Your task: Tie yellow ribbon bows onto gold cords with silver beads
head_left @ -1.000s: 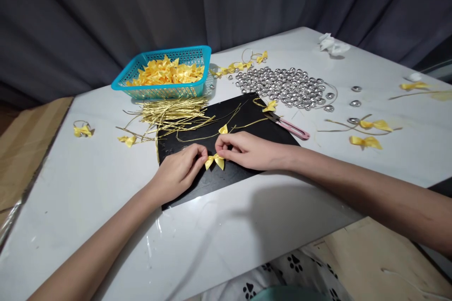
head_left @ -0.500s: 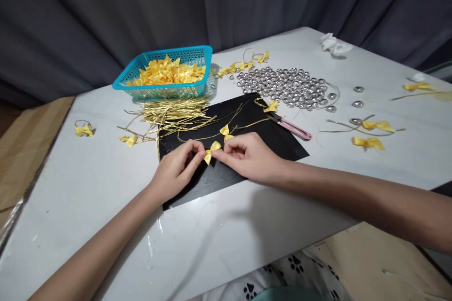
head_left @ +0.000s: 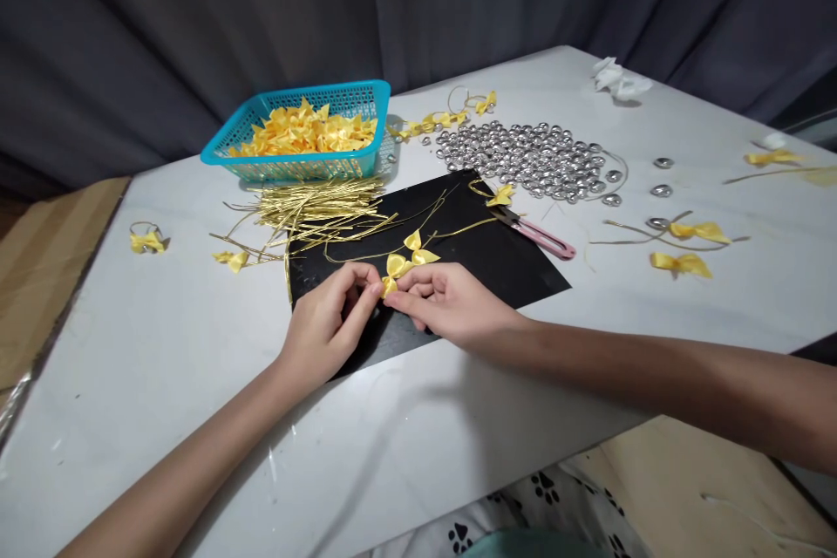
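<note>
Head view, hands: left hand and right hand met fingertip to fingertip over the black mat, both pinched shut on one small yellow bow.
Head view, bow: held just above the mat's near-left part, between the two hands; whether a gold wire ran through it could not be told.
Head view, second bow: another yellow bow lay on the mat just beyond the held one, with a gold wire trailing from it.
Head view, done so far: judged from the lie of things, several wired bows already set down on the right, a few more near the far edge and on the left.
Head view, left to do: judged plenty, with a blue basket full of loose yellow bows, a heap of gold wires in front of it, and a spread of silver beads beyond the mat.
Head view, tool: pink cutter lay at the mat's right edge, untouched.
Head view, surface: glossy white table, scuffed, with crumpled white paper at the far corner.
Head view, room: dark grey curtain behind; cardboard at the left and below right.
</note>
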The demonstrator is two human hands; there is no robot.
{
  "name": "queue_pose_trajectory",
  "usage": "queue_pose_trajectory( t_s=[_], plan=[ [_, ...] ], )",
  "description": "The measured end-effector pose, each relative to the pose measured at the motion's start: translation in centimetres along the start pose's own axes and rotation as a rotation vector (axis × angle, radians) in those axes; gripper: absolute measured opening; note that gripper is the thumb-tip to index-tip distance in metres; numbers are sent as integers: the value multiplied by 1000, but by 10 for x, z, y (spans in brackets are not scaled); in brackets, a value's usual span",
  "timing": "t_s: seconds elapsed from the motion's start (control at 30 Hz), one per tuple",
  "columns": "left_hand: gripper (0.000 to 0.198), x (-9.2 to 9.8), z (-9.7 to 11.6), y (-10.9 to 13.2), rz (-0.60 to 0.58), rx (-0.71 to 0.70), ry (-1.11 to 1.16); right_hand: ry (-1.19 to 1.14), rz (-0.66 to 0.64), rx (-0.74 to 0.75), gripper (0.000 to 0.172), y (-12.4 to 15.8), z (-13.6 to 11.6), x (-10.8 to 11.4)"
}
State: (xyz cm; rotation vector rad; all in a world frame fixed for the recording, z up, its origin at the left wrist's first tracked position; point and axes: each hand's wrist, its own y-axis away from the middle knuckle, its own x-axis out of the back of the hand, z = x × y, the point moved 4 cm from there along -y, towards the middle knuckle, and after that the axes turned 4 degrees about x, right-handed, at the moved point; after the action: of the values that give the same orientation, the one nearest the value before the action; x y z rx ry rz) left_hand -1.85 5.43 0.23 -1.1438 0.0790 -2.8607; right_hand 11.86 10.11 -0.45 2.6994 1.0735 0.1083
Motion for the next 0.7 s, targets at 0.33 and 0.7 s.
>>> queue_pose_trajectory(
  t_s=[0.33,0.7],
  plan=[
    [16,1,0,-1,25,9,-59,32,-67,-63,22,-2,6,-3],
    [15,1,-5,-5,-8,26,51,375,-16,398,25,-16,-19,31]
  ],
)
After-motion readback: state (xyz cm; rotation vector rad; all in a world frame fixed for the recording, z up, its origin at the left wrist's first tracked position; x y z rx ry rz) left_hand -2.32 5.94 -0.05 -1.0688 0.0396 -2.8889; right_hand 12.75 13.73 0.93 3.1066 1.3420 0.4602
